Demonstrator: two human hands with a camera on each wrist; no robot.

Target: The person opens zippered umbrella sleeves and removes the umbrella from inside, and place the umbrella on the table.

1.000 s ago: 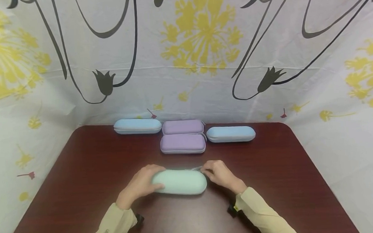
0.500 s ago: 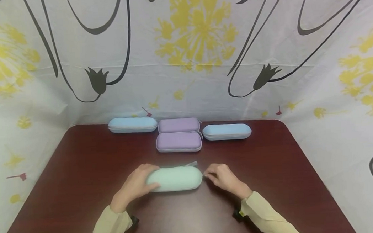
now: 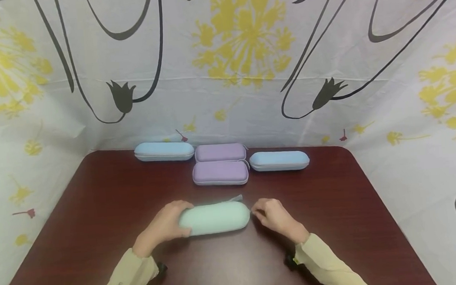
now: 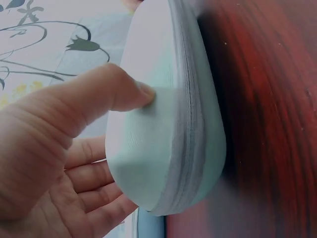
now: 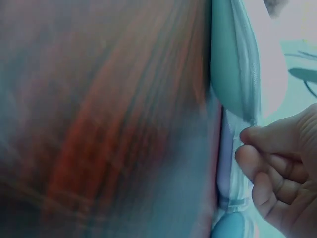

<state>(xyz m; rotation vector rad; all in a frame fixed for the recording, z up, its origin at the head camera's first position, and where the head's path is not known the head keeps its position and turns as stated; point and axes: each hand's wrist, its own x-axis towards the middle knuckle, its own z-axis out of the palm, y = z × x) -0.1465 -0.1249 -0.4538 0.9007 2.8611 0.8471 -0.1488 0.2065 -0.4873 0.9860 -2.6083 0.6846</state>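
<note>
A mint-green zippered pencil case lies on the table in front of me, its long side across. My left hand grips its left end, thumb on the near side and fingers round the far side. At the right end, my right hand pinches the small zipper pull between thumb and forefinger; the fingertips cover most of it. A grey zipper band runs along the case's side and looks shut where it shows. A pale strap loop sticks out behind the case.
Behind the mint case, two purple cases stand one behind the other. A blue case lies to their left and another blue case to their right. A patterned cloth hangs behind the dark red table.
My right hand has moved from the case's far right corner round to its right end, drawing the zipper pull along. The left hand keeps its hold, and the case has turned slightly.
</note>
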